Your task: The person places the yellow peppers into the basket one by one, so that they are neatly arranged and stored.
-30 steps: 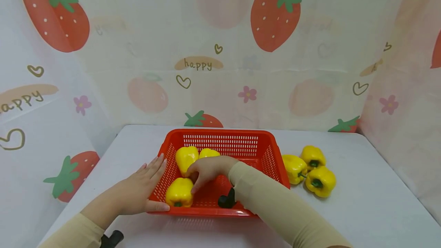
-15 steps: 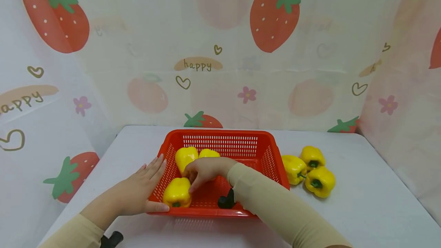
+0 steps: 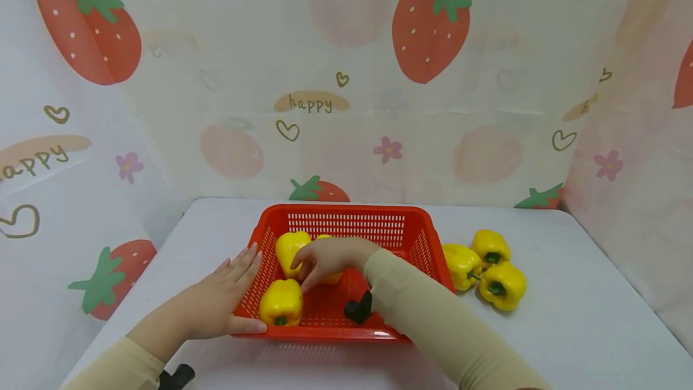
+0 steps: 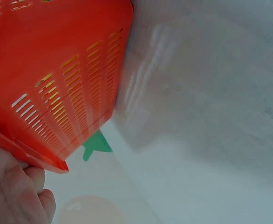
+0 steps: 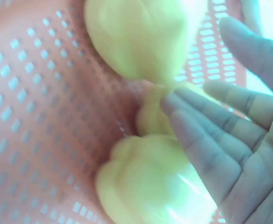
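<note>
In the head view, my left hand [image 3: 224, 300] rests with straight fingers along the left rim of the red basket [image 3: 346, 334], its thumb lying on the front rim. My right hand [image 3: 330, 259] hovers inside the basket, fingers loosely bent and holding nothing. Beneath and around it are three yellow bell peppers: one front left [image 3: 281, 303], one back left [image 3: 290, 251], and one largely hidden by the hand [image 3: 331, 278]. The right wrist view shows spread fingers [image 5: 206, 158] beside a pepper [image 5: 150, 182], with another pepper [image 5: 146, 37] above. Whether they touch is unclear there.
Three more yellow bell peppers [image 3: 503, 286] lie in a cluster on the white table [image 3: 574, 294], just right of the basket. Strawberry-print curtain [image 3: 346, 155] surrounds the table at the back and sides.
The front-left pepper shifted slightly left, then back to the right. My right hand has since risen a little away from it and its fingers have loosened. My left hand stays put.
</note>
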A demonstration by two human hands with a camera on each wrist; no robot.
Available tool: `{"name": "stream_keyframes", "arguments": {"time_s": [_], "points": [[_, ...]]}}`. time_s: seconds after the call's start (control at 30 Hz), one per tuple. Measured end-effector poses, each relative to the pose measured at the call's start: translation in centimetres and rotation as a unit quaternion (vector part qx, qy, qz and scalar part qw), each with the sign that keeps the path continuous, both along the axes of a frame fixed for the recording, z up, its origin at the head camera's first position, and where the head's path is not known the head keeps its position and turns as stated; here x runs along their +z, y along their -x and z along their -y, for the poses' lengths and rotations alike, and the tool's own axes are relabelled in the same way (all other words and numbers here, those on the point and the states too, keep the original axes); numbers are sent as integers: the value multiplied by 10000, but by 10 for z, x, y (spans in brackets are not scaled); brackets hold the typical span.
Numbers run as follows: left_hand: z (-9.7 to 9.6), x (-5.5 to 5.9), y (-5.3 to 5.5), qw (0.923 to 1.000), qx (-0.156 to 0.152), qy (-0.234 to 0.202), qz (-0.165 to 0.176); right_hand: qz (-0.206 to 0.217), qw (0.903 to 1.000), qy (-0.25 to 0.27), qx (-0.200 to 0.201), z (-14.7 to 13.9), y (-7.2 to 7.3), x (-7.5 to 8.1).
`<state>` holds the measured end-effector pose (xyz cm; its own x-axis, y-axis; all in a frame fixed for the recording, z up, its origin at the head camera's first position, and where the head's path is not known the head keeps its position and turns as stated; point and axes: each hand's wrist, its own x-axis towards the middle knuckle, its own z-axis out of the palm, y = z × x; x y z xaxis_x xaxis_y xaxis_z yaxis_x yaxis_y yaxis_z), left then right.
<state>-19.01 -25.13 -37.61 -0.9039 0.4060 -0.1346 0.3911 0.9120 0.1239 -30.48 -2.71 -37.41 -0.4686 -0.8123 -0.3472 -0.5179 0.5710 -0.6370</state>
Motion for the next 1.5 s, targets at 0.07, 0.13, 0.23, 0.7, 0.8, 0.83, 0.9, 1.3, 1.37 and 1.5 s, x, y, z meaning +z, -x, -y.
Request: {"name": "stream_keyframes", "arguments": {"time_s": [0.07, 0.13, 0.23, 0.7, 0.8, 0.83, 0.9, 1.3, 1.37, 1.5], "points": [[0, 0, 0, 10000, -18, 3, -33, -64, 9999, 80, 28, -2, 1, 5], [0, -1, 1, 10000, -42, 23, -71, -46, 9998, 204, 44, -4, 1, 10], [1, -2, 1, 9999, -71, 22, -97, -23, 9993, 371, 77, -8, 1, 16], [0, -2, 1, 9999, -107, 12, -70, -19, 9969, 782, -129, -42, -3, 50], [0, -2, 1, 9998, -147, 12, -128, -179, 9964, 818, -150, -51, -4, 57], [0, -2, 1, 9998, -163, 10, -150, -214, 9962, 830, -166, -54, -4, 59], [0, -2, 1, 9997, -185, 9, -180, -226, 9958, 863, -204, -60, -4, 61], [0, -3, 2, 9997, -154, -17, -179, -314, 9917, 1028, -704, -101, -7, 76], [-1, -3, 2, 9998, -125, -16, -149, -418, 9905, 1084, -741, -109, -7, 78], [-1, -3, 3, 9999, -85, -6, -79, -553, 9884, 1192, -763, -125, -6, 80]]}}
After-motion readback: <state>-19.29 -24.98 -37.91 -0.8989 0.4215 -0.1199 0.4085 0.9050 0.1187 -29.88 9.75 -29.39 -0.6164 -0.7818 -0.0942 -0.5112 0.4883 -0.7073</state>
